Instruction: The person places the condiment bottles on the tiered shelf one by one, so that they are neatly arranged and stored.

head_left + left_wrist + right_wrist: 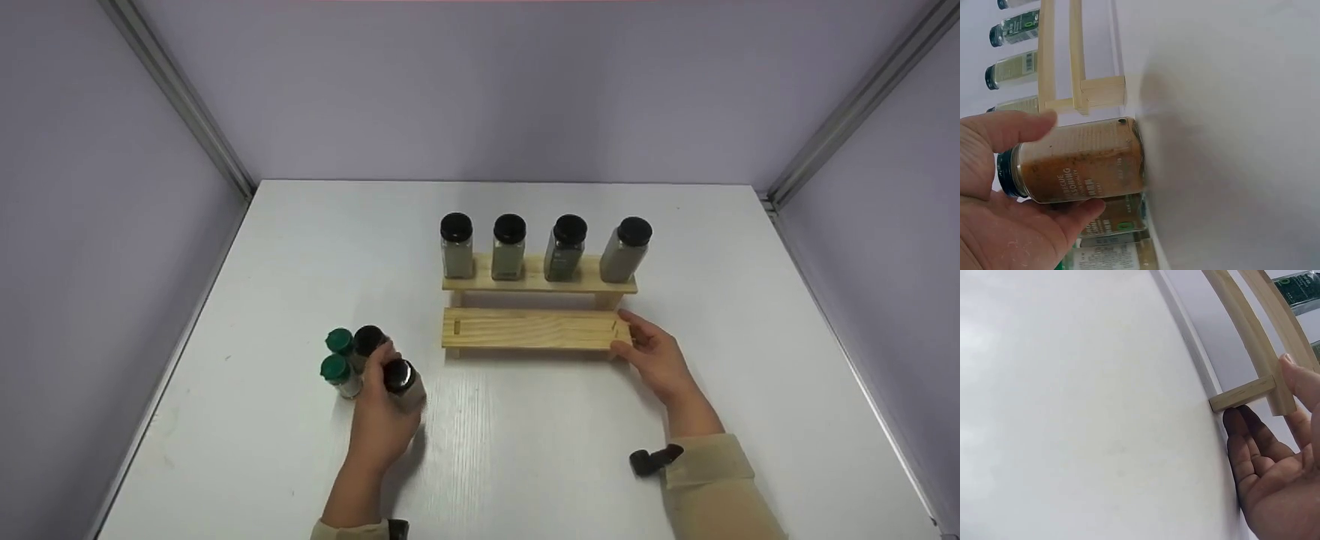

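Note:
My left hand [384,427] holds a spice jar [1081,163] with a black lid and orange-brown seasoning, its thumb and fingers around the sides. In the head view the jar tilts slightly, just right of the other jars. Beside it stand another black-lidded jar [369,341] and two green-lidded jars [340,341], partly behind the hand. My right hand [660,364] grips the right end of a two-tier wooden spice rack [536,330] at its lower shelf. In the right wrist view, its thumb lies along the shelf end and fingertips reach the leg [1244,392].
Several black-lidded jars [508,247] stand in a row on the rack's upper shelf; the rightmost jar [624,251] leans in the head view. The lower shelf is bare wood. The white table [277,247] meets pale walls [510,90] at the back and sides.

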`<state>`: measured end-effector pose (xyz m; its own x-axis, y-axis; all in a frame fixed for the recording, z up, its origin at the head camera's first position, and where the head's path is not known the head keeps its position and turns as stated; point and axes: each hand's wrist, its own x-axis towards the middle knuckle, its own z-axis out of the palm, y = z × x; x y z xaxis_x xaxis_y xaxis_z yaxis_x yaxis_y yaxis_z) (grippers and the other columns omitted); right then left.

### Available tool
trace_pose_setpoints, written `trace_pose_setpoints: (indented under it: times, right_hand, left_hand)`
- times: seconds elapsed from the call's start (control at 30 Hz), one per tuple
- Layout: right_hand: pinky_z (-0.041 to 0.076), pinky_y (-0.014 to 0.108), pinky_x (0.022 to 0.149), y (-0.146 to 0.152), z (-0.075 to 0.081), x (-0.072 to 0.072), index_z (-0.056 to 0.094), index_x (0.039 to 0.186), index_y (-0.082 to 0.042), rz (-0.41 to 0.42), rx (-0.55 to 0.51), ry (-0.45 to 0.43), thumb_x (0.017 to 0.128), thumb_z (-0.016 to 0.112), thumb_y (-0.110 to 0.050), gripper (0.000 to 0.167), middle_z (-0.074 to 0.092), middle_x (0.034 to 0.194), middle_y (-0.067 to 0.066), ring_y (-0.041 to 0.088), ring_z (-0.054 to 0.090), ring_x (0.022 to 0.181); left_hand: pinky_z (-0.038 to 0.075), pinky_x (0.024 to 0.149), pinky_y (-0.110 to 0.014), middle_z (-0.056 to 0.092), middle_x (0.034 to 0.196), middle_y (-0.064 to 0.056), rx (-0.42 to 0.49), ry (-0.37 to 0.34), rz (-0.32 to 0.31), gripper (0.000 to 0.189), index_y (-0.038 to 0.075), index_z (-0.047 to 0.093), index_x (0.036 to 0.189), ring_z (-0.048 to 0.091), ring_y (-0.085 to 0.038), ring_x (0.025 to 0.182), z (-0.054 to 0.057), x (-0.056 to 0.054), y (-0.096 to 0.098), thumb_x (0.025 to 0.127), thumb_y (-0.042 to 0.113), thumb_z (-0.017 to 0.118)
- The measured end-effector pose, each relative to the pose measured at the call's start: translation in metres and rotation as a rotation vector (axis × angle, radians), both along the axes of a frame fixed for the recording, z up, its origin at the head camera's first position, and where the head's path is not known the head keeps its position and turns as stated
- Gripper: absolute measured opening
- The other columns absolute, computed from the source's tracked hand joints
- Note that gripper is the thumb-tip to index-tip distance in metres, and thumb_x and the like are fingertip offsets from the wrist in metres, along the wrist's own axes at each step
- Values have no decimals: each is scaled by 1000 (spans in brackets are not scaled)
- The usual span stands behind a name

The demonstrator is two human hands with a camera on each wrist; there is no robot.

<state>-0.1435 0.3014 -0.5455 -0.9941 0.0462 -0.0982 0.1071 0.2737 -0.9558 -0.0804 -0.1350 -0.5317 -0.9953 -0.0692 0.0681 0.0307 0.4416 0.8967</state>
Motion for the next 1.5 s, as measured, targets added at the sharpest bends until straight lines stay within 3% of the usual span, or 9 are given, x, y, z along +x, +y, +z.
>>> trace_pose_setpoints:
  times: [0.13,0.23,0.43,0.57,0.73,0.93,1.27,1.5]
  right_hand:
    - [50,17,94,0,1,1,46,158,1,-2,2,-7,97,79,-12,70,57,147,29,10,62,116]
    - [50,17,95,1,1,1,45,159,0,-3,7,-14,98,78,-13,70,57,148,28,11,62,117]
    - [51,18,95,1,1,2,46,159,-1,-10,-20,-16,98,78,-11,70,56,149,28,7,63,115]
    - [52,18,94,1,-1,3,46,158,0,-17,-53,-11,98,77,-5,68,56,147,29,6,64,113]
    - [51,17,95,1,-1,5,46,158,0,-20,-43,-10,98,76,-5,67,56,148,29,5,62,115]
    - [50,17,96,-2,-2,6,46,158,1,-22,-58,2,99,75,-3,66,55,149,29,5,62,116]
    - [50,17,99,-5,-4,5,46,159,-1,-13,-76,3,98,75,-3,67,51,155,25,4,60,122]
    - [51,17,96,-7,-6,4,46,158,1,-11,-72,10,99,74,-2,67,54,151,28,4,63,116]
  left_hand:
    - [33,120,-60,42,163,-22,43,-64,-4,94,13,32,161,38,-42,151,-1,-2,-3,81,-19,70]
    - [36,118,-60,45,161,-23,32,-90,-8,86,11,41,157,42,-44,148,-1,-3,-3,82,-21,66]
    - [47,111,-58,55,151,-25,3,-100,-13,70,8,57,146,53,-46,139,-1,-6,2,83,-17,74]
    - [50,106,-58,61,144,-23,1,-84,-9,70,5,61,141,58,-45,134,0,-7,6,78,-13,83]
    - [52,104,-57,66,138,-22,29,-46,33,66,4,64,137,61,-43,129,2,-8,12,76,-12,84]
    - [54,99,-60,69,134,-16,67,0,33,64,5,65,135,63,-40,127,15,-13,20,77,-6,88]
    - [56,89,-56,72,129,-9,84,130,75,66,10,67,134,66,-32,116,45,-43,35,75,4,95]
    - [56,87,-53,72,132,-10,91,200,102,65,9,67,136,67,-31,112,45,-64,48,77,4,94]
